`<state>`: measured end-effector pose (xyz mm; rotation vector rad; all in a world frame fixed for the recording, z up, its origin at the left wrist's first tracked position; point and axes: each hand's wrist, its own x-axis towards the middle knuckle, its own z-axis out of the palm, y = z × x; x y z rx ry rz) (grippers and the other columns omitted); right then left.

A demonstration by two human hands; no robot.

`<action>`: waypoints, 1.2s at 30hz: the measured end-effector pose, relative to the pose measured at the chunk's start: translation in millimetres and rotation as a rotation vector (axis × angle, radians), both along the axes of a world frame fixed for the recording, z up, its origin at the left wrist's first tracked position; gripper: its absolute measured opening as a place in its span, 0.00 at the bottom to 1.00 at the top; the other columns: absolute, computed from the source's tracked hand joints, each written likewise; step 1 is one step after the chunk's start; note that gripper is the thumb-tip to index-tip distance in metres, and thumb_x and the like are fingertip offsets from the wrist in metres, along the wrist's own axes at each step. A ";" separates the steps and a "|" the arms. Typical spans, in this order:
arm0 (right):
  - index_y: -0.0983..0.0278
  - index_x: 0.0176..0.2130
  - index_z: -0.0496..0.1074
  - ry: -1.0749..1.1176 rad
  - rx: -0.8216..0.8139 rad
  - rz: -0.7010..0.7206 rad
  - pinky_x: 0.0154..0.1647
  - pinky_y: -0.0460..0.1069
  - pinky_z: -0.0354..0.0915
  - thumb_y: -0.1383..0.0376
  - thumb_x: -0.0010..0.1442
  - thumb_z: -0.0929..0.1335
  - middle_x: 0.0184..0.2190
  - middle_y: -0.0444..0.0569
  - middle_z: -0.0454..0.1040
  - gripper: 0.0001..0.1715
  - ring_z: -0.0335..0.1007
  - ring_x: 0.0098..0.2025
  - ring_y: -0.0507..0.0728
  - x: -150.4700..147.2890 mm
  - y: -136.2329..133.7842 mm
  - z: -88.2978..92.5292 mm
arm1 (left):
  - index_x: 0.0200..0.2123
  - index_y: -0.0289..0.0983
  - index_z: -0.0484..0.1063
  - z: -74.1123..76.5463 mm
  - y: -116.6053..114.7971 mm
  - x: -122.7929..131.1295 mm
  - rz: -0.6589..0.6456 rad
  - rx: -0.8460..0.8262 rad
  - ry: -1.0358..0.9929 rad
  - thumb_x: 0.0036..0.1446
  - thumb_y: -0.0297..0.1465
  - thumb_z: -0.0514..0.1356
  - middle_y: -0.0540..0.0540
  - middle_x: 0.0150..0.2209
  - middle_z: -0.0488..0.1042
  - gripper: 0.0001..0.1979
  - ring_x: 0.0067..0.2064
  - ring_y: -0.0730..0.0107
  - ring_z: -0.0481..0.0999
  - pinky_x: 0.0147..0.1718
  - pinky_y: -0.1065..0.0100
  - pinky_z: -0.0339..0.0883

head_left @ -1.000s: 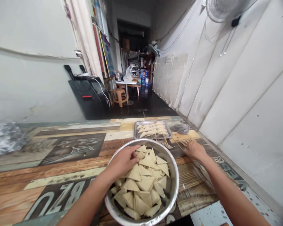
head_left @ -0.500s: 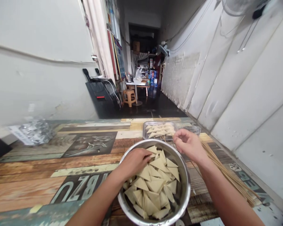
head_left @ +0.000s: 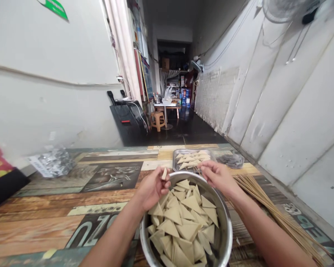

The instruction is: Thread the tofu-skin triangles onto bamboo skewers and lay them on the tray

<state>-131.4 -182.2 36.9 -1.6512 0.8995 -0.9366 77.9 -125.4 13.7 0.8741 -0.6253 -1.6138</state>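
Pinched upright in my left hand [head_left: 155, 188] is a pale triangular piece of bean curd [head_left: 164, 173], held above the left rim of a steel bowl [head_left: 227, 230]. Many more bean curd triangles [head_left: 183, 218] are heaped inside the bowl. My right hand [head_left: 217, 178] is closed in a pinch over the bowl's far right rim, on what looks like a thin bamboo skewer, mostly hidden by the fingers. Just beyond, a metal tray [head_left: 174, 160] carries rows of triangles with stick ends pointing toward me.
A bundle of bamboo skewers [head_left: 269, 207] lies at the right of the wood-patterned table [head_left: 105, 202]. A dark crumpled plastic bag [head_left: 232, 160] sits beside the tray. On the left are a clear bag of silvery packets [head_left: 55, 162] and a black box [head_left: 5, 187].
My left hand has lifted a triangle out of the bowl and turned its fingers upward. My right hand has moved slightly nearer to it. The view has shifted a little.
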 end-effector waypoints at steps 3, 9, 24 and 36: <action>0.67 0.33 0.68 0.005 0.021 0.026 0.11 0.40 0.43 0.61 0.52 0.63 0.13 0.35 0.59 0.12 0.46 0.12 0.43 3.4 3.6 -9.9 | 0.32 0.35 0.64 7.2 5.3 -1.2 -0.099 0.027 0.066 0.52 0.33 0.56 0.52 0.23 0.60 0.07 0.21 0.80 0.62 0.15 0.78 0.50; 0.66 0.35 0.69 0.069 -0.040 0.112 0.15 0.40 0.49 0.64 0.54 0.63 0.15 0.37 0.61 0.09 0.51 0.15 0.45 10.2 23.0 -17.4 | 0.48 0.34 0.64 11.1 18.7 -13.9 -0.220 -0.045 -0.170 0.55 0.32 0.52 0.38 0.46 0.67 0.17 0.38 0.64 0.72 0.34 0.66 0.65; 0.67 0.34 0.69 0.087 0.065 0.116 0.12 0.40 0.46 0.66 0.54 0.62 0.14 0.37 0.60 0.09 0.49 0.13 0.44 12.8 32.7 -31.8 | 0.50 0.36 0.67 -4.3 17.5 -13.5 -0.049 -0.309 -1.010 0.53 0.38 0.53 0.41 0.38 0.74 0.22 0.25 0.67 0.74 0.26 0.67 0.67; 0.67 0.33 0.69 0.037 0.030 0.073 0.13 0.40 0.47 0.66 0.53 0.63 0.13 0.36 0.59 0.08 0.49 0.13 0.44 14.6 34.4 -31.6 | 0.47 0.31 0.67 4.2 12.4 -6.9 0.085 -0.150 -0.645 0.48 0.35 0.60 0.40 0.39 0.75 0.23 0.40 0.63 0.75 0.43 0.64 0.66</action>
